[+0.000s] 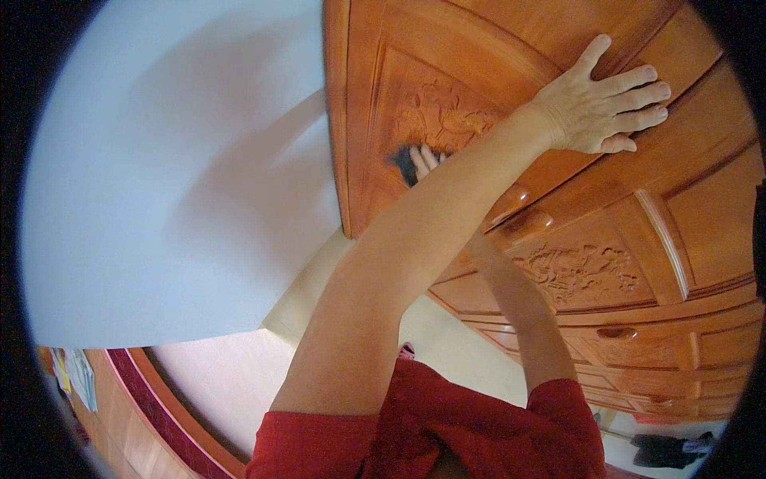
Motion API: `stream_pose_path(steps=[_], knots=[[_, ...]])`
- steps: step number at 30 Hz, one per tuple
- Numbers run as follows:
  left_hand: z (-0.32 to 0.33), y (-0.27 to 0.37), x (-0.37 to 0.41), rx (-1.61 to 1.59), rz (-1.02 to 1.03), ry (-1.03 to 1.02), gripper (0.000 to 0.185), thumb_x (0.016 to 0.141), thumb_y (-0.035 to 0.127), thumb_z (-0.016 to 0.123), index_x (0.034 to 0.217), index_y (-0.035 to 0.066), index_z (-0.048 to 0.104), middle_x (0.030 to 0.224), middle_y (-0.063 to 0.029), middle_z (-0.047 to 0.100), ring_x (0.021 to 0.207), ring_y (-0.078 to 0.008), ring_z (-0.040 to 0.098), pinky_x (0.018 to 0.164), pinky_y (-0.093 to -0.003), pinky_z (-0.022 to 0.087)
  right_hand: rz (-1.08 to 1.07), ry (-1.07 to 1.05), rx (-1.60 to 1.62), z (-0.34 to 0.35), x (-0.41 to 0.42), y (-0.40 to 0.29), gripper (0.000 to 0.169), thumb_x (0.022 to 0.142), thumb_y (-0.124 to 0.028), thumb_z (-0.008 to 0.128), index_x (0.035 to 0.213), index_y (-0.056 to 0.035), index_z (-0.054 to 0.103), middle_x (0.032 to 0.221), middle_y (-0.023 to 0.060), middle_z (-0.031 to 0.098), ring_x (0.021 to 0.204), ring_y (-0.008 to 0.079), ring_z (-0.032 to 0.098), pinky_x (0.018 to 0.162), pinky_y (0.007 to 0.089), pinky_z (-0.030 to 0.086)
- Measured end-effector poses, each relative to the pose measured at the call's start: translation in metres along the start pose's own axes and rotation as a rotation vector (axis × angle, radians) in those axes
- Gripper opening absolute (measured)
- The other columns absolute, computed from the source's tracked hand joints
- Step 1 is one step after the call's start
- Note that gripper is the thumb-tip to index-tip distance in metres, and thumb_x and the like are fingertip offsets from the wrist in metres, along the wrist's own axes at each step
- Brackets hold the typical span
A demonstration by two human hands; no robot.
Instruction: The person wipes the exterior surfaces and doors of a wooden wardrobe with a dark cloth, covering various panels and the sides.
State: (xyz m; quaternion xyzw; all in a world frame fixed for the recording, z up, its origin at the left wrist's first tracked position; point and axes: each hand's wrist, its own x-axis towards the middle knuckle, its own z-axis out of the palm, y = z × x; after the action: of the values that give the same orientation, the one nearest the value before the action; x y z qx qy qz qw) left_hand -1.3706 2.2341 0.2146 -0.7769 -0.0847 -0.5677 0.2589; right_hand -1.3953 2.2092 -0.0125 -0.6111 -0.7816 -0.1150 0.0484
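My left hand [598, 108] lies with its fingers spread against the wooden wardrobe door [502, 54], holding nothing. Beneath my left forearm my right arm crosses over. The fingers of my right hand [423, 158] show past the forearm's edge and press a dark cloth [407, 166] against the door, just below a carved relief panel [443, 111]. Both fingers and cloth look blurred, and most of that hand is hidden by my left arm.
A pale wall [179, 179] with arm shadows stands at the left. Recessed door pulls [532, 221] and a second carved panel [574, 269] are on the right. Papers [78, 374] lie on a wooden surface at lower left. Dark items [670, 449] sit at lower right.
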Motion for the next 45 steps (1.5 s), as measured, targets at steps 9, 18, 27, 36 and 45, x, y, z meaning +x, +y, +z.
stream_pose_path(steps=[9,18,27,36,45], knots=[[-0.009,-0.009,-0.009,-0.087,0.025,0.015,0.073,0.075,0.047,0.064,0.137,0.022,0.036,0.148,0.0022,0.027,0.137,-0.0189,0.023,0.102,-0.0655,0.011,-0.225,0.145,-0.739,0.008,0.007,0.039,0.048,0.091,-0.029,0.041,0.135,-0.0092,0.043,0.144,0.0053,0.034,0.132,0.0246,0.029,0.109,0.0447,0.018],[-0.100,-0.119,-0.052,0.140,-0.269,0.220,0.061,0.085,0.033,0.057,0.134,0.005,0.034,0.143,-0.0147,0.032,0.129,-0.0314,0.032,0.101,-0.0498,0.025,-0.122,0.448,-0.854,-0.212,0.013,0.056,0.043,0.081,-0.039,0.055,0.118,-0.0176,0.058,0.142,0.0015,0.036,0.135,0.0235,0.024,0.109,0.0496,0.016],[-0.096,-0.178,-0.117,0.183,-0.612,-0.024,0.074,0.091,0.041,0.048,0.143,0.000,0.015,0.152,-0.0148,0.008,0.140,-0.0315,0.007,0.105,-0.0611,0.009,0.021,1.189,-0.819,-0.368,0.073,0.067,0.043,0.078,-0.036,0.064,0.110,-0.0071,0.059,0.138,0.0092,0.039,0.132,0.0296,0.028,0.104,0.0546,0.019],[-0.085,-0.183,-0.117,0.299,-0.533,-0.088,0.076,0.087,0.046,0.050,0.141,0.000,0.025,0.151,-0.0145,0.014,0.140,-0.0274,0.011,0.101,-0.0536,0.012,-0.237,0.591,-0.788,-0.287,0.119,0.017,0.043,0.080,-0.040,0.059,0.112,-0.0108,0.062,0.137,0.0058,0.041,0.131,0.0260,0.029,0.108,0.0486,0.019],[-0.081,-0.203,-0.126,0.337,-0.385,0.037,0.071,0.081,0.040,0.054,0.135,0.000,0.035,0.147,-0.0170,0.027,0.136,-0.0279,0.024,0.098,-0.0496,0.017,-0.353,0.880,-1.018,-0.420,0.212,0.012,0.038,0.082,-0.036,0.057,0.112,-0.0129,0.062,0.132,0.0061,0.048,0.128,0.0239,0.035,0.101,0.0448,0.030]])
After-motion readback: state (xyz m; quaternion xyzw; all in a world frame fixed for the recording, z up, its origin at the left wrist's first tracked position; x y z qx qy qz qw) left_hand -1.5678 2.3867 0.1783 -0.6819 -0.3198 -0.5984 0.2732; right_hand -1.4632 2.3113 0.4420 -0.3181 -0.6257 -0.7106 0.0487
